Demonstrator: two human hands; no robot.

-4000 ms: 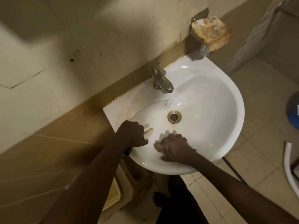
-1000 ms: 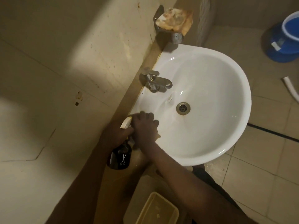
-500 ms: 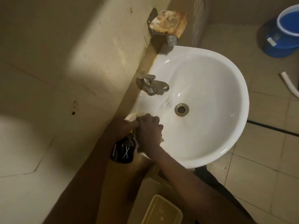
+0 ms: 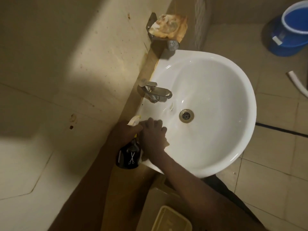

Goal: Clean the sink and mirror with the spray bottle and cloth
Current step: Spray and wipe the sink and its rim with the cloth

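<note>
A tiled bathroom corner is seen from above, with a white sink (image 4: 233, 155) fixed to the beige wall and two hands at its near-left rim.

A dark spray bottle (image 4: 128, 156) with a pale nozzle is gripped by the left hand (image 4: 124, 131), held just outside the sink's left edge, close against the wall ledge. The right hand (image 4: 152, 136) is pressed down on a cloth (image 4: 166, 144) on the inner slope of the basin, fingers curled over it; only a small pale edge of the cloth is seen beneath the palm. A metal tap (image 4: 155, 92) is mounted at the back rim, and the drain (image 4: 186, 115) lies just beyond the hands. A stained soap dish (image 4: 168, 29) is fixed to the wall above the sink. A blue bucket (image 4: 290, 29) stands on the floor at upper right, well apart from the sink.
</note>
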